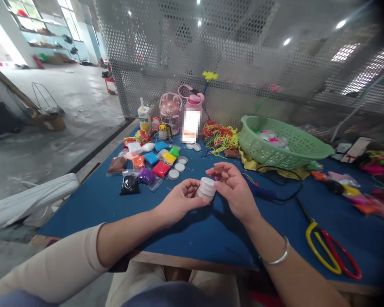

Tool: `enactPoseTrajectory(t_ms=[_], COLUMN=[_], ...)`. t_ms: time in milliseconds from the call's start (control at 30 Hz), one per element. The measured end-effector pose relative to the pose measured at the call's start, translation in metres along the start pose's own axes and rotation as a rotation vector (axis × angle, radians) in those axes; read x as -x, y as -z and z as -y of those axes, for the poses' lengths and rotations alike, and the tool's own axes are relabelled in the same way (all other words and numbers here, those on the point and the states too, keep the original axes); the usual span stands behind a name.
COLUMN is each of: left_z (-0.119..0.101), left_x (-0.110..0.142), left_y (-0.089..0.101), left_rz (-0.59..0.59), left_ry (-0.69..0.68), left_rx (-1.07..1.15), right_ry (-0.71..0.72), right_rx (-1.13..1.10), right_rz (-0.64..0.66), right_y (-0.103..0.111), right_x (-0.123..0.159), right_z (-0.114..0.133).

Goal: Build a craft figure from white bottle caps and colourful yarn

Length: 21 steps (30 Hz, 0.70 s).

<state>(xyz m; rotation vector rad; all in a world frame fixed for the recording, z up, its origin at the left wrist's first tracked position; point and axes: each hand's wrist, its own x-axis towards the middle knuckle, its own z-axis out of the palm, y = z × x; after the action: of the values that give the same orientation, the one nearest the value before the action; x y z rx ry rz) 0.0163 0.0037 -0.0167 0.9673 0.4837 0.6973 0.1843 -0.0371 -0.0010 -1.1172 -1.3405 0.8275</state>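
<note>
A small white stack of round, cap-like pieces (207, 187) is held over the blue tabletop. My left hand (184, 198) grips it from the left, its thumb along the lower edge. On the other side, my right hand (232, 187) has its thumb against the stack, with the index finger curved above and apart from it. A tiny pink spot shows near the right thumb; what it is I cannot make out. Beyond my left hand lie several loose silvery caps (173, 174) and packets of coloured clay-like material, among them a red packet (161, 169) and a purple packet (145, 175).
Scissors (323, 247) with yellow and red handles lie at the right. A green basket (275, 157) stands at the back right, beside tangled cords (222, 140). Pink bottles (170, 111) and a drink carton (144, 118) stand before the perforated metal panel (141, 55).
</note>
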Motion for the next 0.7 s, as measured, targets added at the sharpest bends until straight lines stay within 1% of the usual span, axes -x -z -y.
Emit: enactPoseTrajectory(t_ms=[100, 200, 300, 433, 500, 600, 700], left_z=[-0.001, -0.002, -0.001, -0.001, -0.001, -0.003, -0.003], left_x=[0.003, 0.004, 0.004, 0.004, 0.004, 0.004, 0.004], left_y=[-0.005, -0.007, -0.007, -0.006, -0.006, -0.004, -0.001], left_rz=[-0.008, -0.008, 0.007, 0.015, 0.006, 0.014, 0.031], left_ry=[0.002, -0.031, -0.072, -0.094, -0.092, -0.09, -0.105], left_rx=[-0.001, -0.014, -0.029, -0.037, -0.033, -0.01, 0.025], right_ry=[-0.009, -0.012, -0.006, -0.017, 0.009, 0.048, -0.012], right_rx=[0.049, 0.077, 0.022, -0.009, -0.011, -0.078, -0.116], right_rz=[0.027, 0.005, -0.03, -0.025, -0.036, -0.061, -0.049], right_y=[0.0, -0.003, -0.006, -0.008, -0.009, -0.01, -0.01], right_x=[0.005, 0.008, 0.01, 0.012, 0.013, 0.015, 0.017], right_z=[0.004, 0.007, 0.008, 0.007, 0.005, 0.001, -0.003])
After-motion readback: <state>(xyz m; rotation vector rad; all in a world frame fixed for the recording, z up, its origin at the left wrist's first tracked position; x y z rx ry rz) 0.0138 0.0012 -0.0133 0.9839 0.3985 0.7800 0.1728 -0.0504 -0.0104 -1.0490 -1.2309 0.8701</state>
